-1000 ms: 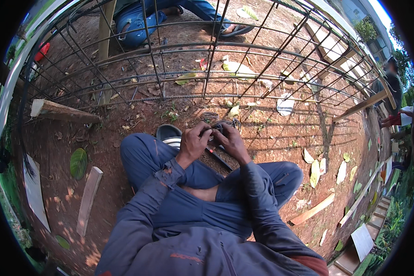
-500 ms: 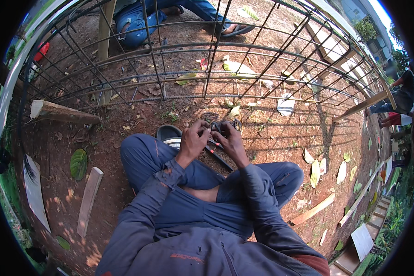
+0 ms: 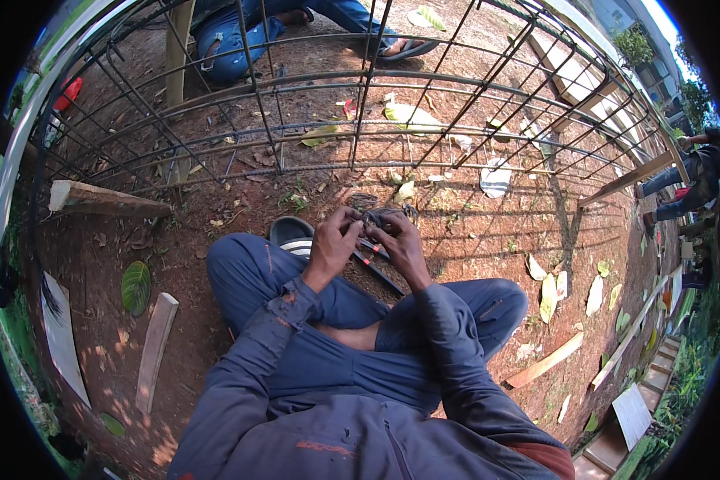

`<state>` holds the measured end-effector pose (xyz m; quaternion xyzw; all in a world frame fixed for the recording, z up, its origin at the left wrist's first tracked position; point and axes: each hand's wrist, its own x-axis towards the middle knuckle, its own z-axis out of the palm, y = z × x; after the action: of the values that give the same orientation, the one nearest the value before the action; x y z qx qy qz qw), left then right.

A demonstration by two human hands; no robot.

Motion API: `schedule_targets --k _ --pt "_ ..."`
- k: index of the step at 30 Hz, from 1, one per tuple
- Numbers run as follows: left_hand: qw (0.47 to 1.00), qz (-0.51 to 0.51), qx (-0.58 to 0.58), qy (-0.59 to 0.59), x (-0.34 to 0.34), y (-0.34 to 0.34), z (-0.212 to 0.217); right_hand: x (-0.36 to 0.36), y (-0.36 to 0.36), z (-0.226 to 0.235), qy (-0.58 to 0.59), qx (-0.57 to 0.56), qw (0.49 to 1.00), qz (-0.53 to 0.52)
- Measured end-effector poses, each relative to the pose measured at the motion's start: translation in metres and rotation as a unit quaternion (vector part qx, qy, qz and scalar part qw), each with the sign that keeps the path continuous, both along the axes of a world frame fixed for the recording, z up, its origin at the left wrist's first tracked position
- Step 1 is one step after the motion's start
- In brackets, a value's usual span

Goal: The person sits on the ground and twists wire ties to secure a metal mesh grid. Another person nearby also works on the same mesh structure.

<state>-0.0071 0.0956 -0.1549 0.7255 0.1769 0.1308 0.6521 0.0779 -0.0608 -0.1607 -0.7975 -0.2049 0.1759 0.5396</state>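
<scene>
I sit cross-legged on red-brown dirt in blue trousers and a blue-grey jacket. Both hands meet just above my knees around a small tangle of thin dark binding wire [image 3: 378, 216]. My left hand [image 3: 333, 242] pinches one side of the wire, and my right hand [image 3: 400, 241] grips the other side. A tool with red marks [image 3: 368, 258] lies under my hands between my legs. A large cage of steel reinforcing bars [image 3: 360, 120] stands just beyond my hands.
A dark sandal [image 3: 290, 231] sits by my left knee. Wooden planks lie on the left [image 3: 154, 350] and far left [image 3: 108, 200]. Another person in blue jeans [image 3: 240, 36] kneels behind the cage. Fallen leaves and boards lie on the right [image 3: 546, 362].
My hands have stayed together on the wire, with only slight finger movement. The person at the far right edge has shifted a little.
</scene>
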Motion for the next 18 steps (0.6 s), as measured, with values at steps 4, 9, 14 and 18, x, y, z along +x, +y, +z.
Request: schedule_targets --k 4,9,14,18 --pt "0.998 0.016 0.055 -0.014 0.000 0.006 -0.003 -0.003 0.003 0.014 0.040 0.033 0.999 0.008" --pt "0.994 0.046 0.096 -0.014 0.002 0.017 0.007 0.001 0.001 0.018 -0.001 -0.009 0.999 0.052" --pt "0.991 0.045 0.120 -0.032 0.002 0.021 0.013 0.004 -0.002 0.009 0.010 -0.003 0.998 0.061" --pt "0.993 0.029 0.109 -0.025 0.001 0.019 0.014 -0.003 -0.003 0.014 0.136 0.041 0.988 0.058"
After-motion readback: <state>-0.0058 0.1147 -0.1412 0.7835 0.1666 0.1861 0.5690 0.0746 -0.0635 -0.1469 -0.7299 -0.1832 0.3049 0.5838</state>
